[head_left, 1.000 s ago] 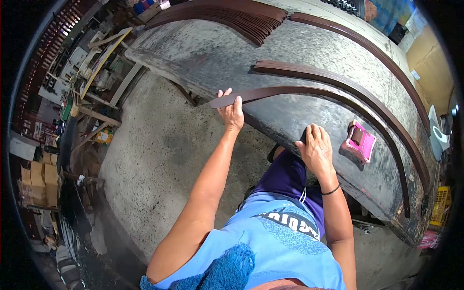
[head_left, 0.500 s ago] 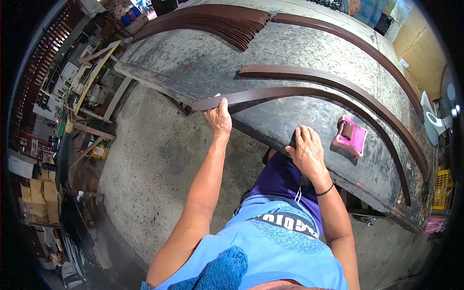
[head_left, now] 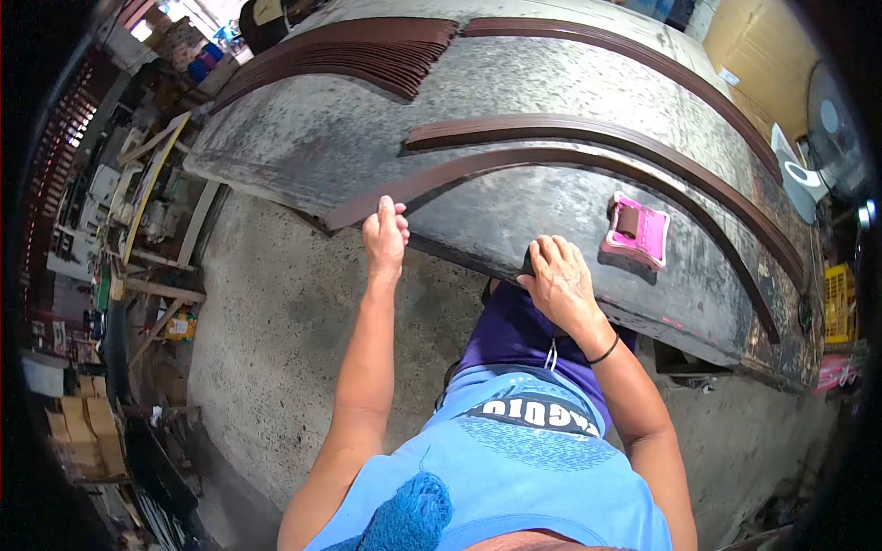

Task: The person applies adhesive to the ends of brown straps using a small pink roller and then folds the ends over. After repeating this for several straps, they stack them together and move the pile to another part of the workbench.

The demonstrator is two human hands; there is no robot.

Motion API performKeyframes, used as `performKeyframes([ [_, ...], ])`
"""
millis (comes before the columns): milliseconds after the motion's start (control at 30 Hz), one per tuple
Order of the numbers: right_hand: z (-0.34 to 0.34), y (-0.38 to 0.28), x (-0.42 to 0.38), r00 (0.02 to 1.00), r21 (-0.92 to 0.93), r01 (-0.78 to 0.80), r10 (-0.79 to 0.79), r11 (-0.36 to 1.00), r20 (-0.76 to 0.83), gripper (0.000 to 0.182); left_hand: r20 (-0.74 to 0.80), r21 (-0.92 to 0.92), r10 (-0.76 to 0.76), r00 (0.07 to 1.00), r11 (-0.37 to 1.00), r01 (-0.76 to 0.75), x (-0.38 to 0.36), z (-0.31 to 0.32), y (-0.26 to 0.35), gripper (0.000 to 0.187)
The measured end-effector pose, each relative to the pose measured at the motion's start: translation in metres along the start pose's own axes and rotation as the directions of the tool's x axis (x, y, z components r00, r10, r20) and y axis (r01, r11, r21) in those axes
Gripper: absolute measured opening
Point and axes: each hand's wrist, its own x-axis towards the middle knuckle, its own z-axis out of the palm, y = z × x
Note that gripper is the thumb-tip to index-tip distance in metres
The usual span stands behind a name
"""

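Head view: the brown strip (head_left: 542,156) curves from left-centre toward right of frame, nearer to left hand (head_left: 384,241), its fingers curled, grip I cannot tell; right hand (head_left: 562,286) lies flatter.

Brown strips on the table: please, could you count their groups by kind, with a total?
Fanned pile: 1
Narrow bundles, far one and nearer one: 2
Loose single strip: 1
Total: 4 groups

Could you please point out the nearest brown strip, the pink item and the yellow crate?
Brown strip (head_left: 436,177), head view: left stretch.
Pink item (head_left: 653,239), head view: pink right part.
Yellow crate (head_left: 837,298), head view: side.
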Motion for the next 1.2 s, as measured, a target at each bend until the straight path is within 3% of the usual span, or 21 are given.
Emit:
performKeyframes([
  [100, -0.012, 0.002, -0.017, 0.998, -0.022, 0.025, -0.026, 0.999, -0.050, 0.041, 0.057, -0.009, -0.085, 0.995, 0.996, 0.085, -0.005, -0.006, -0.011, 0.046],
  [167, -0.029, 0.002, -0.033, 0.997, 0.105, -0.021, 0.014, 0.994, 0.069, 0.029, 0.056, -0.019, -0.109, 0.992, 0.994, 0.110, -0.009, -0.006, -0.018, 0.045],
  [233, -0.046, 0.002, -0.053, 0.998, 0.151, -0.028, 0.021, 0.988, 0.052, 0.019, 0.047, -0.082, -0.186, 0.981, 0.978, 0.189, -0.014, -0.007, -0.020, 0.045],
  [300, -0.070, 0.006, -0.070, 0.992, 0.280, -0.115, 0.126, 0.953, -0.023, 0.016, 0.065, -0.106, -0.232, 0.970, 0.965, 0.238, -0.021, -0.009, -0.020, 0.043],
  [433, -0.117, 0.044, -0.106, 0.933, 0.211, -0.288, 0.323, 0.934, -0.158, 0.017, 0.243, -0.128, -0.310, 0.919, 0.929, 0.347, -0.040, -0.008, -0.013, 0.035],
  [500, -0.150, 0.069, -0.121, 0.867, 0.157, -0.403, 0.431, 0.902, -0.251, 0.020, 0.274, 0.271, -0.120, 0.954, 0.962, 0.043, -0.048, -0.002, -0.004, 0.029],
  [533, -0.166, 0.086, -0.131, 0.844, 0.075, -0.448, 0.448, 0.891, -0.295, 0.024, 0.283, 0.377, 0.102, 0.954, 0.902, -0.208, -0.048, -0.001, 0.003, 0.029],
  [567, -0.182, 0.105, -0.139, 0.839, -0.059, -0.480, 0.438, 0.875, -0.322, 0.026, 0.317, 0.458, 0.319, 0.893, 0.773, -0.439, -0.045, 0.000, 0.013, 0.030],
  [600, -0.195, 0.120, -0.145, 0.797, -0.128, -0.576, 0.520, 0.808, -0.308, 0.025, 0.346, 0.577, 0.301, 0.889, 0.679, -0.454, -0.042, 0.000, 0.034, 0.028],
  [700, -0.218, 0.179, -0.166, 0.802, -0.361, -0.591, 0.478, 0.722, -0.358, 0.030, 0.450, 0.772, 0.359, 0.818, 0.303, -0.558, -0.021, 0.002, 0.078, 0.033],
  [800, -0.211, 0.235, -0.181, 0.810, -0.468, -0.586, 0.502, 0.662, -0.304, 0.054, 0.529, 0.820, 0.207, 0.823, 0.127, -0.559, 0.004, 0.004, 0.081, 0.053],
  [867, -0.196, 0.264, -0.189, 0.793, -0.501, -0.594, 0.564, 0.629, -0.231, 0.074, 0.564, 0.811, 0.139, 0.814, 0.096, -0.578, 0.016, 0.004, 0.076, 0.053],
  [1033, -0.170, 0.283, -0.163, 0.691, -0.507, -0.639, 0.721, 0.578, -0.048, 0.089, 0.535, 0.845, -0.098, 0.839, 0.037, -0.534, 0.025, 0.022, 0.070, 0.053],
  [1100, -0.160, 0.292, -0.159, 0.698, -0.470, -0.640, 0.716, 0.608, -0.024, 0.085, 0.553, 0.832, -0.052, 0.831, 0.003, -0.554, 0.029, 0.025, 0.064, 0.047],
  [1167, -0.150, 0.301, -0.149, 0.615, -0.460, -0.670, 0.782, 0.583, 0.095, 0.082, 0.587, 0.806, -0.114, 0.801, -0.012, -0.592, 0.039, 0.024, 0.062, 0.035],
  [1200, -0.142, 0.312, -0.154, 0.659, -0.449, -0.644, 0.747, 0.620, 0.087, 0.081, 0.573, 0.816, -0.112, 0.812, -0.022, -0.578, 0.050, 0.021, 0.058, 0.035],
])
